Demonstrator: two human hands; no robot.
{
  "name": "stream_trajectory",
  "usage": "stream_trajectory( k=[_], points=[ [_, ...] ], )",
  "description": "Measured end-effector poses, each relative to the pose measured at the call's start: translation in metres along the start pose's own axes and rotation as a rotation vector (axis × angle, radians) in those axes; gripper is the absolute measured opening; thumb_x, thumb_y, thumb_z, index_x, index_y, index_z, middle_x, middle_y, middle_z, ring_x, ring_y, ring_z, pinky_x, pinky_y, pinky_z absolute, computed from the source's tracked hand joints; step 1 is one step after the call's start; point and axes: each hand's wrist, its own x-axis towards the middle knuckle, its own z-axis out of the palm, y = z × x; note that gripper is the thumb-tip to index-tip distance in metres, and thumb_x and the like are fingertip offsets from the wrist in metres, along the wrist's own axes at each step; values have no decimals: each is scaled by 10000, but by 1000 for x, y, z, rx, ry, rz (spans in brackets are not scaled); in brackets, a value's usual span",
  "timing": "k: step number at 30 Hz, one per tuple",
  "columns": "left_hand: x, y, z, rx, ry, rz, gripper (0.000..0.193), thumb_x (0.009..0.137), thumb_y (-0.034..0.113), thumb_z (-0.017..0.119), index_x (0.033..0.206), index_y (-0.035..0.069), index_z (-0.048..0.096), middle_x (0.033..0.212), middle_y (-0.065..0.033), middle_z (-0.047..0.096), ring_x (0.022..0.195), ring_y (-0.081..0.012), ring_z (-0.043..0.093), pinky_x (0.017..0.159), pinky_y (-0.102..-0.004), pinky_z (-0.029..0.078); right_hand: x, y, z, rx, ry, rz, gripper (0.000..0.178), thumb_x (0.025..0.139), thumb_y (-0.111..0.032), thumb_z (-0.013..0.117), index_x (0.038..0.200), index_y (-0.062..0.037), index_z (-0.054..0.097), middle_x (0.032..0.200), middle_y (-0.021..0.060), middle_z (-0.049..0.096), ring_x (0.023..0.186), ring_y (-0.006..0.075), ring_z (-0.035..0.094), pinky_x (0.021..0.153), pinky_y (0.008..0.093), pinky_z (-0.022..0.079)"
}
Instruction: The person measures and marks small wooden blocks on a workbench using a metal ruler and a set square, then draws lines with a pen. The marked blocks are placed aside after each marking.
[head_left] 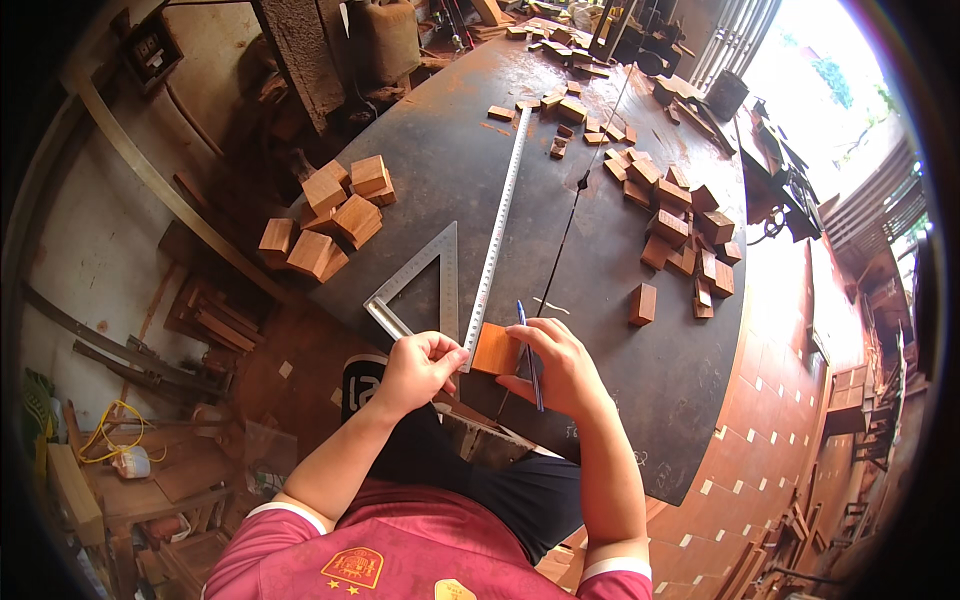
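Observation:
On the dark metal tabletop, a long white ruler [497, 225] with black markings runs away from me. My left hand [420, 372] pinches the ruler's near end between thumb and fingers. Just right of that end sits an orange-brown wooden block [494, 349]. My right hand [566, 368] grips the block's right side between thumb and fingers. A blue pen [528, 350] is also in the right hand, pointing away from me and crossing the fingers. Left of the ruler lies a metal triangular set square [450, 270], its thick edge close to my left hand.
Wooden blocks [333, 210] are piled at the table's left edge. More blocks [672, 228] lie scattered on the right, and smaller pieces [596, 138] at the far end. A thin dark slot [566, 238] crosses the tabletop [620, 400]. Tiled floor [745, 430] shows at the right.

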Motion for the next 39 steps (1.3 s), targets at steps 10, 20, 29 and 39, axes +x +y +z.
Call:
stream_trajectory(
  k=[10,20,29,39],
  points=[
    [2,-7,-1,-22,-7,37,175,961,135,705,934,-38,702,789,-49,709,576,-73,636,515,-225,533,1,0,0,0,-14,-4,582,667,-208,893,1178,-70,649,1090,126,653,1007,329,630,872,416,536],
    [3,-8,-1,-38,-16,29,181,961,145,707,930,-34,706,789,-52,714,583,-70,636,519,-221,537,1,0,0,12,-21,-5,588,672,-197,892,1190,-71,643,1099,130,652,1014,330,629,875,415,538],
    [2,-5,-1,-23,-11,16,156,964,124,702,930,-28,695,791,-56,712,574,-64,622,505,-209,516,0,0,0,-8,-8,-19,563,706,-230,885,1186,-60,646,1103,139,648,995,330,627,863,417,537],
    [2,-5,0,-43,-1,24,176,955,140,710,928,-33,697,778,-55,709,575,-69,623,507,-219,523,1,1,4,208,99,37,257,879,-63,696,1121,6,645,832,123,676,754,266,675,735,337,548]
  ],
)
